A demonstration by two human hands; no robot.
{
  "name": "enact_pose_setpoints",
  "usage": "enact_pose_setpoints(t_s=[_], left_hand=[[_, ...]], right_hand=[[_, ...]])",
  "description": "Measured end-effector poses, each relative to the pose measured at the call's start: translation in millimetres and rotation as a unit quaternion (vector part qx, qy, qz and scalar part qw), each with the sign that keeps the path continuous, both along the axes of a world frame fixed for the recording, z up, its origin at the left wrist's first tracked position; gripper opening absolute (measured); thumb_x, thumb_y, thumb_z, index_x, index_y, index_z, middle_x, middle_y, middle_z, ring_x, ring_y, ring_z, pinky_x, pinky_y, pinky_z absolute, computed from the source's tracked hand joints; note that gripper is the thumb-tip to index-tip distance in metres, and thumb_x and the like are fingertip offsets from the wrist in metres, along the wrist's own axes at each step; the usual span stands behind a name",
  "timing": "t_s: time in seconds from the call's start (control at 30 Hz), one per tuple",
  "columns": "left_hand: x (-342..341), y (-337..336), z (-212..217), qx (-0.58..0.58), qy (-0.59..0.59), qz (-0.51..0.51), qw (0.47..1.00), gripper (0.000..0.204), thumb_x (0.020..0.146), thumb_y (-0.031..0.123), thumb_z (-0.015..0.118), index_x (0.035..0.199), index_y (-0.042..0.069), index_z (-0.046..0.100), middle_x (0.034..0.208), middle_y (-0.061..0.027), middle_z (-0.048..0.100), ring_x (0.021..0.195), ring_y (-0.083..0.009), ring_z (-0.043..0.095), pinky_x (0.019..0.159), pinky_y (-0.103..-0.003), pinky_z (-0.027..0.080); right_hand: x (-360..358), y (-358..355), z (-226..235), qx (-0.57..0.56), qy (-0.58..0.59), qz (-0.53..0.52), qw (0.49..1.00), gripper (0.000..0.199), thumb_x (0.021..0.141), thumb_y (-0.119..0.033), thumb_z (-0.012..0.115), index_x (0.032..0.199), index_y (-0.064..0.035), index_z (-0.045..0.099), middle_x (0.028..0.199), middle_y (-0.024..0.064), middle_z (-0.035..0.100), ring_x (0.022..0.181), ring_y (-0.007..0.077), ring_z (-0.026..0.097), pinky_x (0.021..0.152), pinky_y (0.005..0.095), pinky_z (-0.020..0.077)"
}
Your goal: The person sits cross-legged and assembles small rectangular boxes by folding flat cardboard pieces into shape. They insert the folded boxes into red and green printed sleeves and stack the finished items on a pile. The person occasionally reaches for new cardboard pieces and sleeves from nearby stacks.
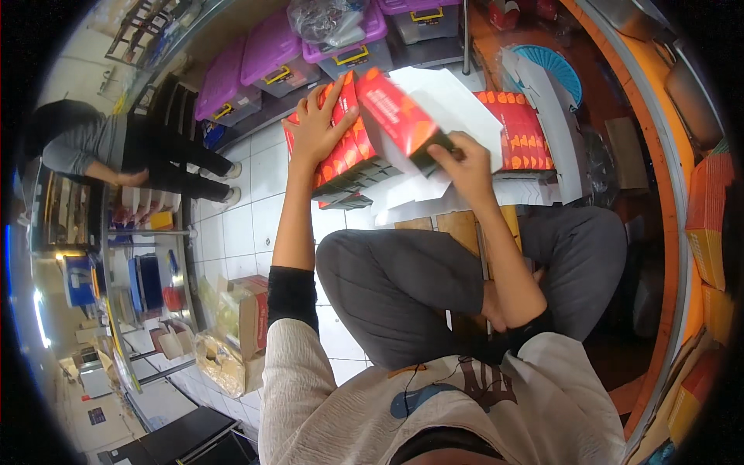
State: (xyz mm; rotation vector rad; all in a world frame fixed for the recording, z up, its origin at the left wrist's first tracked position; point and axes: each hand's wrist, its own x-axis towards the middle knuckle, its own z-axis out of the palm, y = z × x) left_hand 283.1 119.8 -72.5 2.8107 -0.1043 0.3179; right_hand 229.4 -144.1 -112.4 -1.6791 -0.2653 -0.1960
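My right hand [466,164] pinches the lower end of a red box [394,110] with orange spots and a dark side, which is tilted and slightly blurred. My left hand [316,124] lies with fingers spread over a row of similar red boxes [350,149], packed side by side. White sheet material [459,101], perhaps carton flaps, sticks out behind and beneath the tilted box. To the right, another row of red boxes [518,132] stands against a white flap [554,132]. My palm hides part of the left row.
Beneath the boxes is a slatted wooden surface [457,229], close to my crossed legs. Purple-lidded bins [283,50] line the back. A blue round basket [549,66] lies at far right. Another person [116,147] stands at left, near shelves. An opened carton [252,314] sits on the tiled floor.
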Motion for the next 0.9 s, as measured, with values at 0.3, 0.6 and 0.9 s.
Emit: enact_pose_setpoints(t_s=[0.3, 0.6, 0.9], left_hand=[[3, -1, 0, 0.021, -0.005, -0.009, 1.000, 0.069, 0.078, 0.066, 0.045, 0.138, 0.033, 0.034, 0.140, -0.0082, 0.033, 0.129, -0.0366, 0.027, 0.093, -0.075, 0.008], [1, -6, 9, 0.015, 0.023, -0.035, 0.999, 0.071, 0.079, 0.068, 0.042, 0.140, 0.034, 0.031, 0.143, -0.0083, 0.029, 0.130, -0.0404, 0.024, 0.094, -0.075, 0.007], [-19, -18, 11, 0.032, 0.037, 0.033, 0.998, 0.063, 0.084, 0.065, 0.033, 0.141, 0.038, 0.025, 0.149, -0.0096, 0.021, 0.135, -0.0430, 0.015, 0.096, -0.074, 0.005]], right_hand=[[-2, -24, 28, -0.083, -0.100, -0.196, 0.972, 0.028, 0.079, -0.023, 0.069, 0.080, 0.0029, 0.057, 0.065, 0.0091, 0.047, 0.053, 0.0175, 0.041, 0.050, 0.0309, 0.0337], [-12, -25, 10, -0.217, -0.016, -0.200, 0.955, 0.027, 0.081, -0.020, 0.064, 0.099, -0.0018, 0.056, 0.083, 0.0143, 0.051, 0.081, 0.0334, 0.057, 0.067, 0.0425, 0.0434], [-20, 65, -1, 0.017, -0.120, 0.012, 0.993, 0.026, 0.086, -0.015, 0.061, 0.107, -0.0009, 0.054, 0.084, 0.0074, 0.053, 0.075, 0.0150, 0.051, 0.063, 0.0252, 0.0418]])
